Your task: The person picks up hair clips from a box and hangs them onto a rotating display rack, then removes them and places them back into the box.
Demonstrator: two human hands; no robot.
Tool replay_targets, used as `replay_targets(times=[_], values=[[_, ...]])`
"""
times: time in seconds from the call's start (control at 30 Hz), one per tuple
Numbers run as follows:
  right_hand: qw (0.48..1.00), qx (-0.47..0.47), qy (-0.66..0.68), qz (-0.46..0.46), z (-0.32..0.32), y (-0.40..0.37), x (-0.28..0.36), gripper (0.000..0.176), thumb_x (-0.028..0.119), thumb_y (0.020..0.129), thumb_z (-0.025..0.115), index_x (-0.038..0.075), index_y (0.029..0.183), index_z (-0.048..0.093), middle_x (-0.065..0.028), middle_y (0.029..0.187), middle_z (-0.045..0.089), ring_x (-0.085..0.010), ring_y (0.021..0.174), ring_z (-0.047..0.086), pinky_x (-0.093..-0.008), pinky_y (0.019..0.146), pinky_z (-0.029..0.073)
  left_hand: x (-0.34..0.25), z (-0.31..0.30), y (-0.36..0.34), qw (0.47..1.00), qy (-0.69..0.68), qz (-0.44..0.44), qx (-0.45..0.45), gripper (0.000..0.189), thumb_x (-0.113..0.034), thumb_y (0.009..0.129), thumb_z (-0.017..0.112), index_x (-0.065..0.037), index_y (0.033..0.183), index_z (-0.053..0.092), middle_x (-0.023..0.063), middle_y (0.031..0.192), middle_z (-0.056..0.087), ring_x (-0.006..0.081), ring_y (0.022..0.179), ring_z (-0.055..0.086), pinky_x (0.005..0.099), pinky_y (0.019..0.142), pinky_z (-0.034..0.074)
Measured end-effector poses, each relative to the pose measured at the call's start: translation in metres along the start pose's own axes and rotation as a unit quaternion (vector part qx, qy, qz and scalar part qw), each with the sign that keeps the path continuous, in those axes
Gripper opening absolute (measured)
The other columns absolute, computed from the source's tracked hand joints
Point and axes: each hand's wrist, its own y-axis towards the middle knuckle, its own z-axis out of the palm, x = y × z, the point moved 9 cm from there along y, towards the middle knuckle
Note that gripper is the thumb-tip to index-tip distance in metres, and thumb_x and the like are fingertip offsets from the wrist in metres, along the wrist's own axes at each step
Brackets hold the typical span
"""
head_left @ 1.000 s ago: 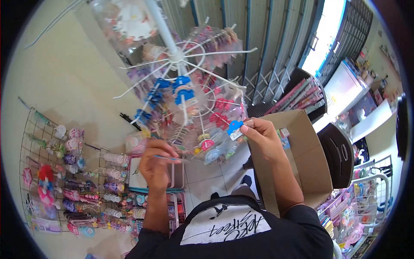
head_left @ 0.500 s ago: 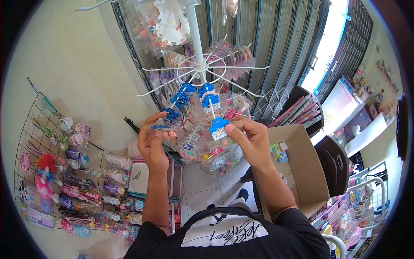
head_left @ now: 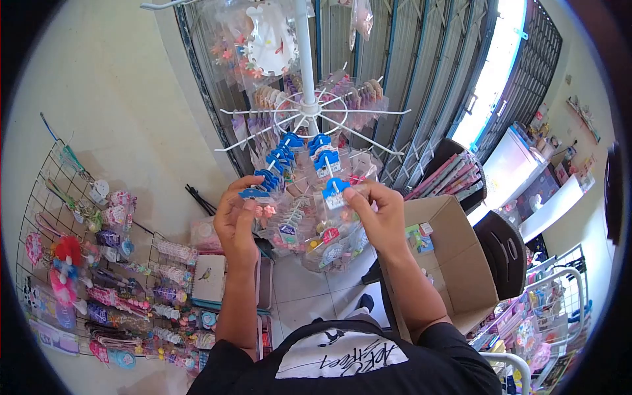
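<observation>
My left hand [head_left: 238, 222] pinches a small clear packet with a blue header card [head_left: 255, 193]; coral-pink pieces show inside it. My right hand [head_left: 378, 214] grips the edge of another blue-headed packet [head_left: 335, 195], which has a white label and sits at the front end of a display prong. More blue-headed packets [head_left: 279, 160] hang in rows on two prongs of the white rotating display rack [head_left: 309, 108]. Behind and below my hands dangle other clear packets [head_left: 289, 227] with small colourful accessories.
An open cardboard box [head_left: 464, 263] stands to the right, with a few small packs inside. Wire grid panels [head_left: 49, 197] hung with hair accessories line the left wall. Dark chairs [head_left: 503, 253] and a bin of rolled paper [head_left: 454, 178] are at right.
The view has shifted slightly, with the rack appearing a little lower. The packet in my right hand has tilted a bit; both hands keep their hold.
</observation>
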Motion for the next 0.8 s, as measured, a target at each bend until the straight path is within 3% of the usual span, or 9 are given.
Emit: replay_targets(times=[0.17,0.23,0.27,0.4,0.47,0.53,0.57,0.77,0.8], values=[[0.992,-0.037,-0.112,-0.042,0.001,0.03,-0.003,0.022,0.018,0.09,0.071,-0.003,0.084,0.07,-0.0079,0.074,0.067,-0.0115,0.066,0.06,-0.0302,0.061,0.045,0.002,0.001,0.0,1.0,-0.011,-0.002,0.026,0.013,-0.006,0.093,0.056,-0.001,0.104,0.06,0.0197,0.125,0.061,0.0116,0.075,0.064,0.0239,0.062,0.049],[0.975,-0.065,-0.18,-0.114,-0.004,0.025,0.011,0.019,0.017,0.089,0.072,-0.002,0.087,0.07,-0.0084,0.079,0.068,-0.0141,0.071,0.061,-0.0312,0.064,0.045,-0.009,0.004,0.0,1.0,0.028,-0.001,-0.006,0.007,-0.006,0.091,0.055,-0.001,0.09,0.059,0.0192,0.12,0.061,0.0124,0.082,0.063,0.0292,0.078,0.053],[0.947,-0.09,-0.245,-0.185,-0.005,0.02,0.025,0.017,0.016,0.087,0.074,-0.001,0.089,0.071,-0.0089,0.084,0.068,-0.0166,0.076,0.062,-0.0322,0.067,0.046,-0.016,0.006,-0.001,1.0,0.027,0.0,-0.005,0.007,-0.006,0.091,0.055,-0.001,0.09,0.059,0.0192,0.12,0.061,0.0124,0.082,0.063,0.0292,0.078,0.053],[0.907,-0.165,-0.305,-0.239,-0.021,-0.029,0.059,0.019,0.014,0.085,0.075,0.001,0.098,0.07,-0.01,0.091,0.067,-0.0211,0.082,0.062,-0.0337,0.071,0.046,-0.035,0.0,-0.024,0.995,0.082,0.033,-0.039,0.015,-0.007,0.091,0.057,0.0,0.078,0.06,0.0161,0.111,0.061,0.016,0.088,0.062,0.0319,0.081,0.051],[0.983,-0.039,-0.106,-0.143,-0.009,-0.044,0.043,0.022,0.012,0.086,0.075,0.001,0.103,0.067,-0.0114,0.092,0.066,-0.0215,0.082,0.061,-0.0342,0.07,0.046,-0.029,0.001,-0.037,0.998,0.055,0.019,-0.036,0.017,-0.007,0.09,0.059,-0.001,0.075,0.06,0.0154,0.108,0.06,0.0172,0.091,0.061,0.0325,0.083,0.05],[0.986,0.022,-0.079,-0.146,0.018,-0.054,0.063,0.017,0.011,0.089,0.07,0.0,0.102,0.065,-0.0106,0.091,0.065,-0.0188,0.081,0.06,-0.0318,0.071,0.046,-0.034,0.028,-0.051,0.977,0.149,0.118,0.097,0.008,-0.002,0.087,0.064,0.0,0.095,0.065,0.014,0.106,0.061,0.0188,0.09,0.061,0.0274,0.073,0.05],[0.985,0.08,-0.052,-0.147,0.036,-0.058,0.068,0.013,0.009,0.092,0.066,0.0,0.1,0.063,-0.0099,0.091,0.064,-0.0161,0.08,0.059,-0.0294,0.071,0.045,-0.033,0.035,-0.054,0.977,0.149,0.116,0.098,0.008,-0.002,0.087,0.064,0.0,0.095,0.065,0.014,0.106,0.061,0.0188,0.09,0.061,0.0274,0.073,0.05],[0.997,0.051,0.02,-0.053,0.027,-0.052,0.036,0.014,0.013,0.098,0.059,0.0,0.096,0.063,-0.0055,0.088,0.065,-0.0081,0.076,0.058,-0.0244,0.069,0.044,-0.031,0.053,-0.05,0.962,0.191,0.115,0.156,0.017,0.002,0.085,0.063,-0.001,0.101,0.065,0.0157,0.114,0.059,0.0173,0.09,0.06,0.0254,0.079,0.047],[0.997,0.049,0.017,-0.053,0.022,-0.045,0.033,0.014,0.013,0.098,0.059,0.0,0.096,0.063,-0.0055,0.088,0.065,-0.0081,0.076,0.058,-0.0244,0.069,0.044,-0.028,0.041,-0.043,0.974,0.171,0.11,0.103,0.022,-0.002,0.088,0.062,0.0,0.109,0.061,0.016,0.12,0.057,0.0175,0.092,0.06,0.0273,0.081,0.047]])
